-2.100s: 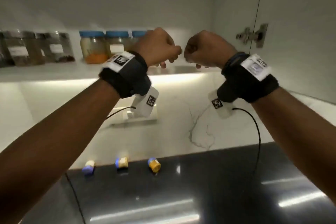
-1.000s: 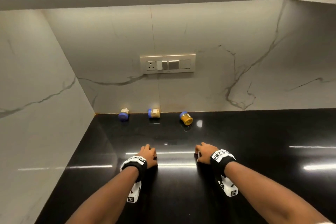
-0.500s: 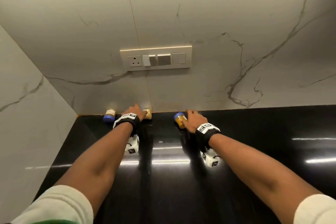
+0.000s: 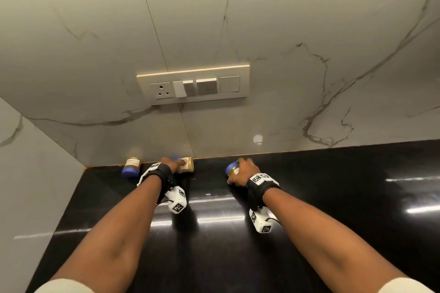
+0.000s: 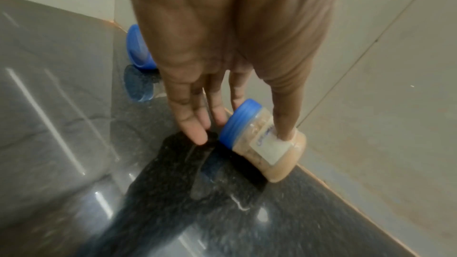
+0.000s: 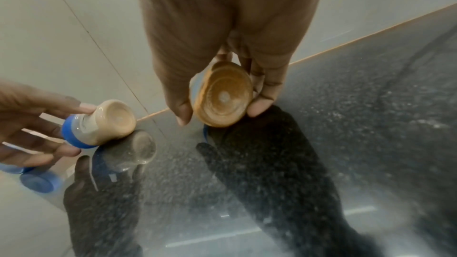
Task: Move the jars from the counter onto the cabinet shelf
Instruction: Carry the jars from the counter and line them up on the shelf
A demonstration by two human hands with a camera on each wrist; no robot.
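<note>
Three small blue-lidded jars lie on their sides on the black counter [image 4: 333, 197], close to the back wall. The left jar [image 4: 131, 168] lies alone, untouched. My left hand [image 4: 169, 164] reaches over the middle beige jar [image 5: 267, 149]; the thumb presses on its white label and the other fingers lie against its lid. My right hand [image 4: 242, 171] grips the orange-brown jar [image 6: 223, 95], thumb on one side and fingers on the other, with the jar's bottom facing the wrist camera. The cabinet shelf is out of view.
A marble back wall with a switch and socket plate [image 4: 194, 84] rises just behind the jars. A marble side wall [image 4: 35, 173] closes off the counter on the left. The glossy counter stretches away to the right and toward me.
Both hands have come down from the shelf and reached to the back of the counter. In the last half second they have closed onto the middle and right jars.
</note>
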